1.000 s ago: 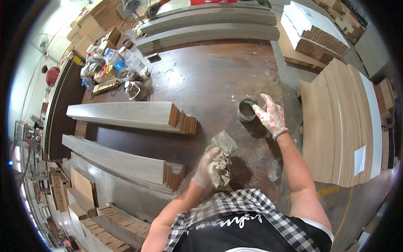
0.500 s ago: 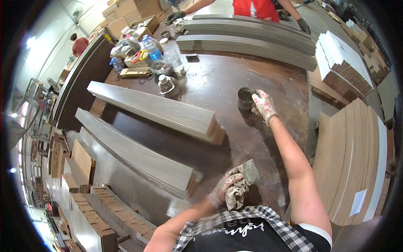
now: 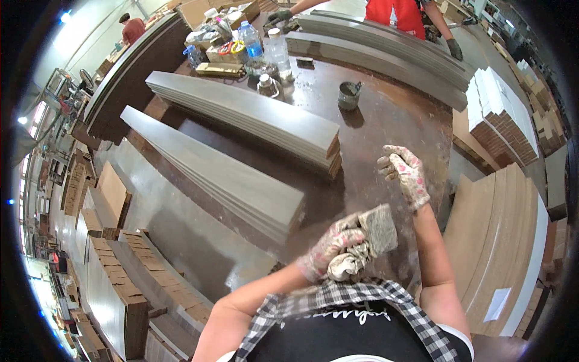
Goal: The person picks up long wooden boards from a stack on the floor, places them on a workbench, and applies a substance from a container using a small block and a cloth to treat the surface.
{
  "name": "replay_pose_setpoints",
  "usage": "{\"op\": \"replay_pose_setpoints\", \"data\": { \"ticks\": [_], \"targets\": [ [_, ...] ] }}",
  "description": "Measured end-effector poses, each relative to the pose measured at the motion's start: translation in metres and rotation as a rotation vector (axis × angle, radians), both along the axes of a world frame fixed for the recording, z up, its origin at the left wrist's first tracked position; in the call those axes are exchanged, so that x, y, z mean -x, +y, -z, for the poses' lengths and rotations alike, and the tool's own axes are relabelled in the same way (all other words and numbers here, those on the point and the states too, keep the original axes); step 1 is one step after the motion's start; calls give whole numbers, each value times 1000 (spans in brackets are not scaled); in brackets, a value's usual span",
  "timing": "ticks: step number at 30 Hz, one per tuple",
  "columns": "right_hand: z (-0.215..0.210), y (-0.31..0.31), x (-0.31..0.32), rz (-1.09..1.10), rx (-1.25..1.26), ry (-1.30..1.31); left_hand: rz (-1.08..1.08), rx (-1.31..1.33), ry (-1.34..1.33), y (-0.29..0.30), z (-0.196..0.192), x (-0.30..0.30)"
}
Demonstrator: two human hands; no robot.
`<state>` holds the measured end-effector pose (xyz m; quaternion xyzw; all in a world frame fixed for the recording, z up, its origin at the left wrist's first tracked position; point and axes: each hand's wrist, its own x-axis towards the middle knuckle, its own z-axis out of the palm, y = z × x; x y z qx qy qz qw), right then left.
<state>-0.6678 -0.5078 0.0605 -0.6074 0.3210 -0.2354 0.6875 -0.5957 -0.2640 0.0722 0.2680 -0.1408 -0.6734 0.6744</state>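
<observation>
Head view: left hand [image 3: 329, 244] is clamped on a grey sanding block [image 3: 379, 228] with a crumpled rag [image 3: 350, 264] bunched under it, close to the chest. Right hand [image 3: 405, 172] hangs over the dark table [image 3: 386, 120], loosely curled, holding nothing. Rag could slip out, I'd guess, since it just dangles. Stacked grey boards [image 3: 241, 114] crowd the left, with one board end just beside the block; bare tabletop runs ahead toward the small tin [image 3: 349, 95].
</observation>
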Motion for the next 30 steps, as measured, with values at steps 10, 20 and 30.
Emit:
{"op": "replay_pose_setpoints", "data": {
  "ticks": [10, 20, 30],
  "targets": [
    [-78, 156, 16, -275, -139, -399, -131, 107, -281, 67, -81, -41],
    [-109, 251, -66, -311, -103, -445, -155, 230, -318, 142, -85, -141],
    [-77, 312, -210, 249, 1, -617, -453, 24, -1082, 244, -88, -337]
  ]
}}
